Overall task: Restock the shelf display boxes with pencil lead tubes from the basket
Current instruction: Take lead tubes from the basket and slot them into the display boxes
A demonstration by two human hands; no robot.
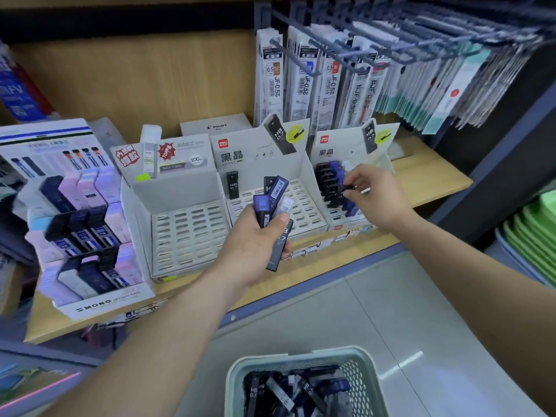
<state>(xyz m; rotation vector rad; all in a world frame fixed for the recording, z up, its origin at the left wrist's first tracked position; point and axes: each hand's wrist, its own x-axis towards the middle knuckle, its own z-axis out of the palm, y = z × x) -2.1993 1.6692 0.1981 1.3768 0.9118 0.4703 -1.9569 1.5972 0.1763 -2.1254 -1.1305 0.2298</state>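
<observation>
My left hand (pixel 255 245) grips a bundle of several black and purple pencil lead tubes (pixel 275 200) in front of the middle display box (pixel 313 218), which holds one black tube (pixel 232 184) at its back left. My right hand (pixel 376 197) pinches a single black tube (pixel 349 188) over the right display box (pixel 340 227), whose back rows hold several black and purple tubes. The left grey display box (pixel 183 233) shows only bare slots. The pale green basket (pixel 234 383) at the bottom centre holds several more tubes.
A Mono lead display (pixel 84 236) stands at the shelf's left. Hanging pen refill packs (pixel 331 82) on hooks fill the upper right above the boxes. The wooden shelf edge (pixel 346 251) runs below the boxes; green trays (pixel 532 236) are stacked at the far right.
</observation>
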